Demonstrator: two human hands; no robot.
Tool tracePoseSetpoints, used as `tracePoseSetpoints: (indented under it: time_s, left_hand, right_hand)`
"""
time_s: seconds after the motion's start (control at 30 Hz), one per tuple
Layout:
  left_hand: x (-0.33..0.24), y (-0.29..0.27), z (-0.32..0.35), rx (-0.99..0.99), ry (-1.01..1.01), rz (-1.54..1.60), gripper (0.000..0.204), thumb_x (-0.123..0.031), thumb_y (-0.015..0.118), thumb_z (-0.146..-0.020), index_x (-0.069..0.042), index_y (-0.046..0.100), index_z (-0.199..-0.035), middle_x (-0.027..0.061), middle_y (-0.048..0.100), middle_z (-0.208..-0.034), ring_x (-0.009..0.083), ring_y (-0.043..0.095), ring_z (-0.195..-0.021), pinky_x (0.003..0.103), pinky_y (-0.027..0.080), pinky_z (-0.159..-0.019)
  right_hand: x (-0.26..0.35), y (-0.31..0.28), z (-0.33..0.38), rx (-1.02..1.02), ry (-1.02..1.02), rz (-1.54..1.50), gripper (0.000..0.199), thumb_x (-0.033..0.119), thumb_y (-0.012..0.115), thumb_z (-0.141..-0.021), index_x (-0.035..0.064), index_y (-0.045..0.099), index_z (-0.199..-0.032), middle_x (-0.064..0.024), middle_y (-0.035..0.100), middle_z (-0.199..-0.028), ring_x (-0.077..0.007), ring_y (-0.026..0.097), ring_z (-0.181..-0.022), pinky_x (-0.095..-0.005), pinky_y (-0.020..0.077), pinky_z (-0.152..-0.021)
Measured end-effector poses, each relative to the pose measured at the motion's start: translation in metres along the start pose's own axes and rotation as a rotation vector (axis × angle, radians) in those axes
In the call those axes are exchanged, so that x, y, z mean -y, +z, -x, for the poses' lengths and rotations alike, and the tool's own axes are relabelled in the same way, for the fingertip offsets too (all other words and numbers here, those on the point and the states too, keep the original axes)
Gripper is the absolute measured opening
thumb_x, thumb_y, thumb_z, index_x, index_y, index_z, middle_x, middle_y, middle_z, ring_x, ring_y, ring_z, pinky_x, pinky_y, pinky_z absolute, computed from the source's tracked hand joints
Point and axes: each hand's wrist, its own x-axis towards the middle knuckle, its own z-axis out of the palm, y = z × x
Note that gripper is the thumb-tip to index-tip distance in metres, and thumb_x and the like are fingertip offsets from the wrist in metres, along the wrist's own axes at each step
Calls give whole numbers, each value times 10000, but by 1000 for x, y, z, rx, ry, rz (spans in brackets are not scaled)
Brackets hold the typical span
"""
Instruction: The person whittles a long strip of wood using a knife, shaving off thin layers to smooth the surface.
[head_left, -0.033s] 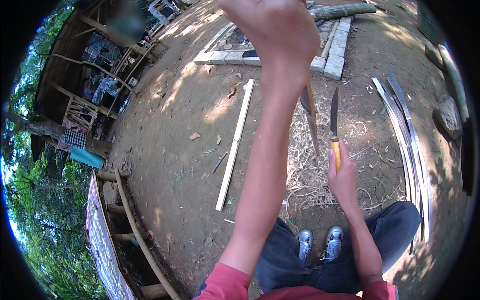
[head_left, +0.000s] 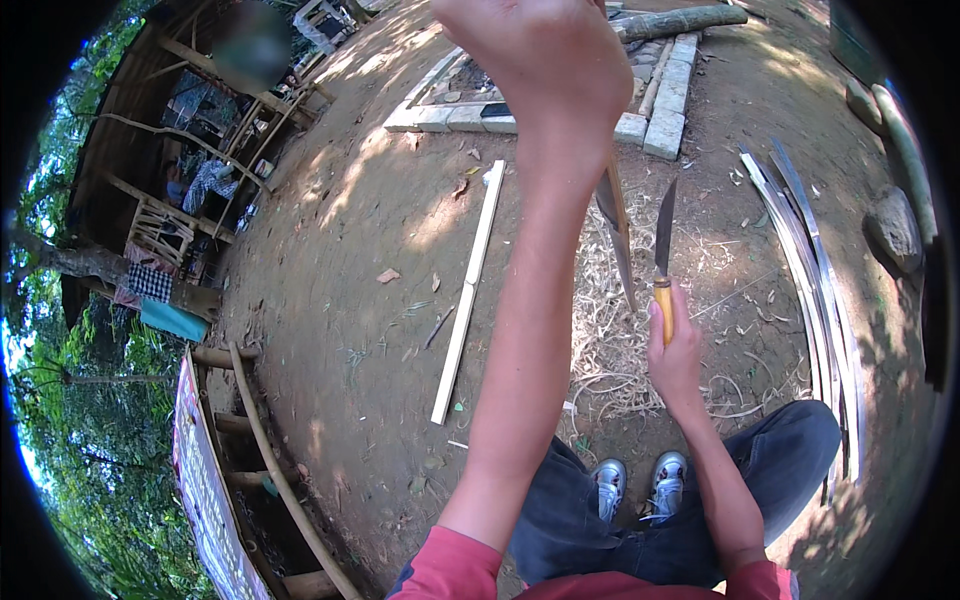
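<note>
My right hand (head_left: 676,355) is closed round the yellow wooden handle of a knife (head_left: 664,230), whose dark blade points up and away from me. My left arm stretches far forward, and my left hand (head_left: 545,50) is at the top edge of the view, its fingers hidden or cut off. Just right of the left wrist, a narrow brown and grey strip (head_left: 616,235) hangs down, partly covered by the forearm; its upper end is hidden. Below it, pale curled shavings (head_left: 615,345) cover the ground between the two arms.
One pale straight strip (head_left: 468,290) lies on the dirt to the left. Several long thin strips (head_left: 815,260) lie to the right, near stones (head_left: 893,230). A stone-block border (head_left: 668,130) with a log (head_left: 685,22) is ahead. A bamboo railing (head_left: 280,470) and a shelter (head_left: 150,190) are on the left.
My right hand and the knife have shifted slightly left, and the blade leans a little more to the right. My left arm has barely moved.
</note>
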Motion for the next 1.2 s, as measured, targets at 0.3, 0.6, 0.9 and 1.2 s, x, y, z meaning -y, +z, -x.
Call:
tracePoseSetpoints:
  time_s: [0.3, 0.6, 0.9, 1.2]
  left_hand:
    - [81, 5, -13, 222, -754, 1044, 169, 47, 409, -691, -71, 377, -575, 51, 350, -558, 147, 324, -464, 283, 295, -456]
    - [127, -71, -7, 188, -958, 1024, 166, -56, 456, -524, -101, 331, -625, 47, 301, -551, 150, 286, -479, 267, 272, -436]
    - [160, -153, -7, 197, -1019, 1096, 277, -105, 459, -428, -81, 295, -649, 72, 262, -597, 167, 284, -511, 266, 263, -446]
    - [94, -139, -21, -74, -992, 615, 311, -104, 440, -419, -65, 291, -688, 111, 261, -672, 223, 277, -537, 373, 452, -598]
  right_hand:
    - [-90, 11, -24, 376, 129, 412, 180, 111, 538, -944, -28, 597, -1041, -255, 670, -826, -405, 673, -780, -511, 521, -682]
    - [9, -33, -107, 219, -73, 423, 187, 138, 521, -979, -19, 596, -1048, -181, 631, -691, -282, 640, -616, -451, 516, -600]
    - [-29, 11, 1, 97, -343, 191, 382, 96, 523, -978, -85, 471, -1311, -175, 583, -664, -263, 593, -523, -378, 514, -480]
    - [-92, 25, 4, 285, -63, 175, 434, 148, 542, -979, -7, 447, -1373, -247, 632, -785, -352, 639, -615, -475, 513, -543]
